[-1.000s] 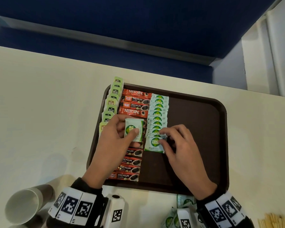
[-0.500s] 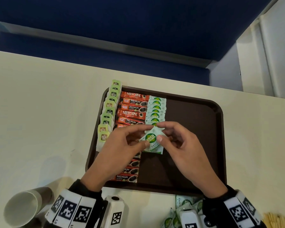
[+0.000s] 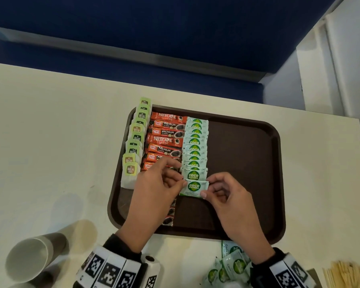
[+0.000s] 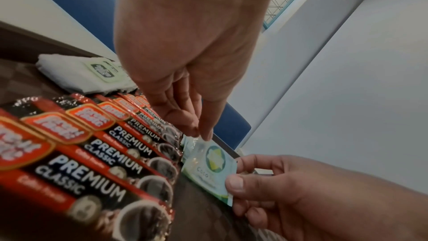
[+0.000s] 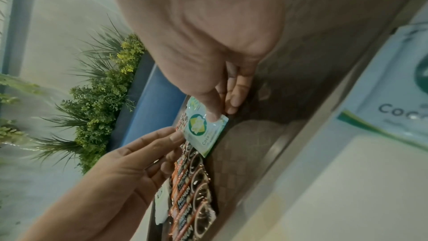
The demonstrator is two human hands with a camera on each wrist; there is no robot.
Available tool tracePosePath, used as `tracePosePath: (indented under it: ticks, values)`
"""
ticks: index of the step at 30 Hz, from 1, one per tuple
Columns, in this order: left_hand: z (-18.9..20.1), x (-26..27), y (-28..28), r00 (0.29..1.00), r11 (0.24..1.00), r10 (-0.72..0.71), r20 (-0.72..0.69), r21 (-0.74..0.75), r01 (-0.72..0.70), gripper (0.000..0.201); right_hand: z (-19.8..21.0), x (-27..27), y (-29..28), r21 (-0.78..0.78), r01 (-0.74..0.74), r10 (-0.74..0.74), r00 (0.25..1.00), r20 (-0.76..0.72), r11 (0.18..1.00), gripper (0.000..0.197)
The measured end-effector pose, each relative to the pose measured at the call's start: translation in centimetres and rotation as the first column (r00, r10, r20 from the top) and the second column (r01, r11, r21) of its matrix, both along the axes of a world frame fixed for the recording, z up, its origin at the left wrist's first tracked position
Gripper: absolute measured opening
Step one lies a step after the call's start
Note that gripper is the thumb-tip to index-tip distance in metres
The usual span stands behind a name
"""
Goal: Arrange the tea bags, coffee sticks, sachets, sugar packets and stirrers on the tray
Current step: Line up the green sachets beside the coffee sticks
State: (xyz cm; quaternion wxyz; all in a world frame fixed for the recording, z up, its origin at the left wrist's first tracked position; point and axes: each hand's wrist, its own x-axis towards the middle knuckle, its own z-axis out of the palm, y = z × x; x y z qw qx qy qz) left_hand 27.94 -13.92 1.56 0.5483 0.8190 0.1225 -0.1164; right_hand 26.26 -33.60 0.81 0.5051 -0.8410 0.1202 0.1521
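Both hands pinch one sugar packet [image 3: 193, 188] with the fingers: left hand [image 3: 154, 196] at its left edge, right hand [image 3: 229, 196] at its right. It is best laid flat, overlapping the sugar column [image 3: 195, 146] evenly, edges parallel, without pushing the coffee sticks [image 3: 166, 140].

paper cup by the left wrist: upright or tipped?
Tipped. The cup lies on its side on the table, outside the tray, open mouth toward the camera. Nothing visible inside.
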Motion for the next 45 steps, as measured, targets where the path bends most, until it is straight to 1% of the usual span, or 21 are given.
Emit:
tracePosePath:
  ticks: [4,7,16,32,35,37,39,41,43,45]
  values:
    - [-0.2,-0.2,0.5,1.0,1.0,0.008,0.027,0.027,-0.009,0.034,-0.3,-0.2,0.0,-0.04,0.03,-0.029,0.999,0.031,0.999,0.038]
    - [-0.2,-0.1,0.9,0.999,1.0,0.004,0.037,0.028,-0.006,0.031,-0.2,-0.2,0.1,-0.065,0.041,-0.037,0.997,0.066,0.997,0.04]
    - [0.0,-0.2,1.4,0.998,1.0,0.014,0.055,0.01,-0.015,0.025,-0.4,0.0,0.5,-0.109,0.056,-0.047,0.996,0.081,0.993,0.038]
    - [-0.1,-0.6,2.1,0.999,1.0,0.001,0.054,0.026,-0.003,0.022,-0.4,-0.3,0.8,-0.117,0.073,-0.063,0.994,0.091,0.99,0.036]
    - [-0.2,-0.7,1.9,0.999,1.0,-0.007,0.048,0.018,0.007,0.022,-0.1,-0.4,0.6,-0.109,0.094,-0.083,0.992,0.099,0.99,0.033]
    - [-0.1,-0.8,1.6,0.999,1.0,-0.014,0.041,0.004,0.014,0.018,0.4,-0.8,0.0,-0.093,0.137,-0.126,0.985,0.116,0.986,0.027]
    - [0.3,-1.0,1.0,0.999,0.999,-0.045,0.022,-0.019,0.046,0.013,1.1,-1.4,-1.0,-0.06,0.2,-0.19,0.971,0.144,0.978,0.021]
    - [0.9,-1.3,0.2,0.993,0.993,-0.115,0.0,-0.04,0.114,0.011,2.3,-2.4,-2.4,-0.03,0.267,-0.258,0.95,0.176,0.963,0.017]
    - [1.5,-1.8,-0.8,0.977,0.976,-0.215,-0.012,-0.047,0.214,0.011,3.6,-4.0,-4.0,-0.023,0.342,-0.33,0.922,0.204,0.939,0.016]
    - [2.1,-2.6,-2.1,0.939,0.939,-0.342,-0.021,-0.023,0.342,0.01,4.9,-6.0,-5.5,-0.041,0.437,-0.417,0.879,0.232,0.898,0.016]
